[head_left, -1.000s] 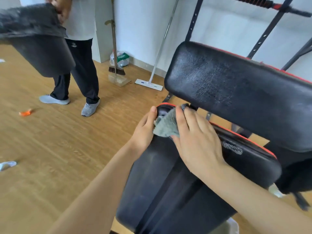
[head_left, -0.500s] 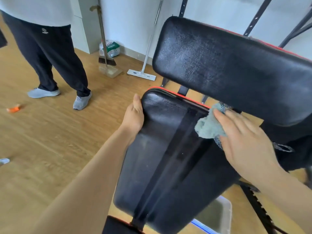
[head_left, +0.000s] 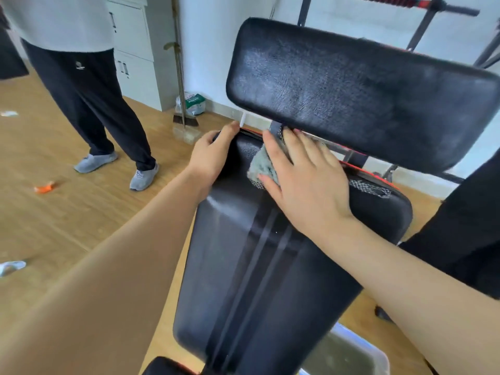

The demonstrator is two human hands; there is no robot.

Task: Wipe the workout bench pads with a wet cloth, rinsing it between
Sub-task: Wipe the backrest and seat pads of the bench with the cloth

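Note:
A black bench seat pad (head_left: 259, 272) with red edging runs from the bottom centre up to the middle of the view. Above it stands the black back pad (head_left: 351, 96), tilted. My right hand (head_left: 305, 182) lies flat with straight fingers on a grey cloth (head_left: 261, 166), pressing it onto the far end of the seat pad. My left hand (head_left: 213, 155) grips the far left corner of the seat pad, fingers curled over its edge.
A clear basin (head_left: 349, 350) with water stands on the floor under the bench at the bottom right. A person (head_left: 89, 104) in dark trousers stands at the left on the wooden floor. A broom and dustpan (head_left: 184, 123) lean by the wall. Small bits of litter (head_left: 44, 187) lie on the floor.
My right hand has slid the cloth from the right side of the seat pad back to its far middle. My left hand has moved up to the pad's far corner.

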